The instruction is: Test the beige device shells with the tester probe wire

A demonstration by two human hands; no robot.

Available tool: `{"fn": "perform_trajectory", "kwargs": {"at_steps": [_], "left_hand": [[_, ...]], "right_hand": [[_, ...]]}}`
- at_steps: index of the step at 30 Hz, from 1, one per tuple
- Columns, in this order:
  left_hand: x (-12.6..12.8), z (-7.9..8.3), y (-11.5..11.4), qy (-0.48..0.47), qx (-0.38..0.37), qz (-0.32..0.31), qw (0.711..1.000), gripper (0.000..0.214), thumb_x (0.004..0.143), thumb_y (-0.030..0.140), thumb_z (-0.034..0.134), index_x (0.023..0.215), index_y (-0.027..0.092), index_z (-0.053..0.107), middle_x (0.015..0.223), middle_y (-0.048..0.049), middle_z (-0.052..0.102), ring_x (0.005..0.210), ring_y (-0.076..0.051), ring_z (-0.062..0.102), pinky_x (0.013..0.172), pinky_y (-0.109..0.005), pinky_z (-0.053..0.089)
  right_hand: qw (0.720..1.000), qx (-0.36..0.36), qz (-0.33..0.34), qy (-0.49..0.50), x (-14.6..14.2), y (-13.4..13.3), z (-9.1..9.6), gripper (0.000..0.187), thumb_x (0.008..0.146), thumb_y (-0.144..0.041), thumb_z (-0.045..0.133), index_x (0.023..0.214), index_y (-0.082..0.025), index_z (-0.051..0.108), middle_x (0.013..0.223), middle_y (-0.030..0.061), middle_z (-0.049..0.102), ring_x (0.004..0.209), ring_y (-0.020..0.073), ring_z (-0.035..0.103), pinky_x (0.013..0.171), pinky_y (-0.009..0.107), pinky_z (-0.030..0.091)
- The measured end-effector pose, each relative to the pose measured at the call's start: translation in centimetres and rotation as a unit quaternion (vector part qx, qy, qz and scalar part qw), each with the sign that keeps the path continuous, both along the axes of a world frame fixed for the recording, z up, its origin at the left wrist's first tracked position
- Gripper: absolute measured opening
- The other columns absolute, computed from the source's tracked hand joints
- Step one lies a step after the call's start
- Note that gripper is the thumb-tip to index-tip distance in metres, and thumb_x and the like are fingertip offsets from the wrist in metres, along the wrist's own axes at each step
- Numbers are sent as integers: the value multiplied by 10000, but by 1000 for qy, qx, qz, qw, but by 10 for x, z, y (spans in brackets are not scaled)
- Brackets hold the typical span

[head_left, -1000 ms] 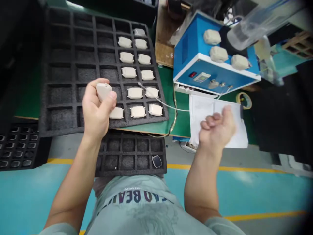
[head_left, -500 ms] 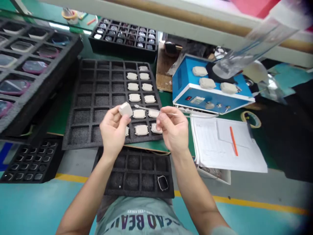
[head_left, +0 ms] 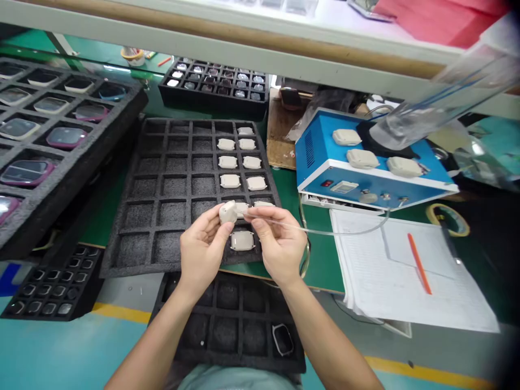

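My left hand (head_left: 201, 246) is closed on a small cream plastic casing (head_left: 227, 212), held up over the black foam tray (head_left: 162, 189). My right hand (head_left: 278, 244) pinches the end of a thin clear cable (head_left: 325, 232) right against that casing. The cable runs off to the blue box (head_left: 365, 173) on the right. Several more cream casings (head_left: 239, 162) lie in the tray's right-hand cells, one just below my fingers (head_left: 242, 240).
Three cream casings sit on top of the blue box. A paper pad with an orange pen (head_left: 418, 262) lies to the right. Another foam tray holding one watch body (head_left: 282, 338) rests on my lap. Trays of watch parts (head_left: 40, 135) stand at left and behind (head_left: 215, 84).
My hands have come together: the right hand picked up the cable end and brought it to the casing in my left hand. The view has tilted up, showing more of the bench.
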State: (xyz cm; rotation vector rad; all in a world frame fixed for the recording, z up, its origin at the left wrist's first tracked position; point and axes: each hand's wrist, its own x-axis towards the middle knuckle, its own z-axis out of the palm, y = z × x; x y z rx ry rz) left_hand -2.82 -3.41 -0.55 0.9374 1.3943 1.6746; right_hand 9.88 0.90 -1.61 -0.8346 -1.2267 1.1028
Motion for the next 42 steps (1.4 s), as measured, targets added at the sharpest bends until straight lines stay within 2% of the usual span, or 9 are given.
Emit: {"fn": "perform_trajectory", "kwargs": {"at_steps": [4, 10, 15, 24, 33, 42], "left_hand": [[1, -2, 0, 19, 4, -2, 1000, 405, 847, 314, 814, 1207, 150, 730, 1232, -136, 771, 1143, -283, 748, 1032, -386, 602], [1, -4, -1, 40, 3, -4, 999, 401, 861, 323, 801, 1221, 161, 731, 1229, -129, 774, 1128, -282, 754, 1012, -387, 614], [1, -6, -2, 44, 0, -8, 999, 391, 873, 317, 790, 1234, 177, 733, 1243, -118, 770, 1145, -278, 747, 1024, -392, 610], [1, -6, -2, 49, 9, -10, 999, 380, 878, 291, 788, 1236, 176, 733, 1232, -108, 776, 1125, -258, 755, 1005, -355, 618], [1, -6, -3, 60, 3, -6, 998, 389, 868, 321, 793, 1229, 188, 742, 1230, -110, 775, 1131, -277, 751, 1013, -392, 615], [1, -6, -3, 70, 11, -5, 997, 381, 870, 299, 794, 1232, 190, 747, 1222, -95, 780, 1100, -257, 764, 985, -364, 629]], "right_hand": [[1000, 21, -12, -2, -1, 1, 0, 94, 924, -345, 727, 943, -253, 717, 968, 50, 794, 908, 234, 789, 861, 427, 681], [1000, 9, 14, -13, 0, -1, 0, 104, 976, -339, 657, 1009, -263, 719, 1053, 56, 813, 997, 245, 786, 946, 473, 665], [999, -4, 14, -31, 1, -1, 3, 115, 973, -350, 660, 997, -260, 729, 1045, 62, 821, 975, 254, 793, 943, 487, 666], [1000, 0, 18, -25, 2, -1, 3, 96, 978, -305, 659, 1000, -262, 742, 1039, 47, 823, 970, 234, 794, 937, 448, 666], [999, 4, 10, -47, 1, 0, 4, 111, 977, -343, 652, 980, -261, 727, 1027, 56, 824, 950, 246, 797, 920, 465, 676], [999, 5, 21, -24, 2, 0, 2, 100, 972, -336, 664, 991, -259, 725, 1041, 61, 817, 987, 248, 789, 942, 468, 662]]}}
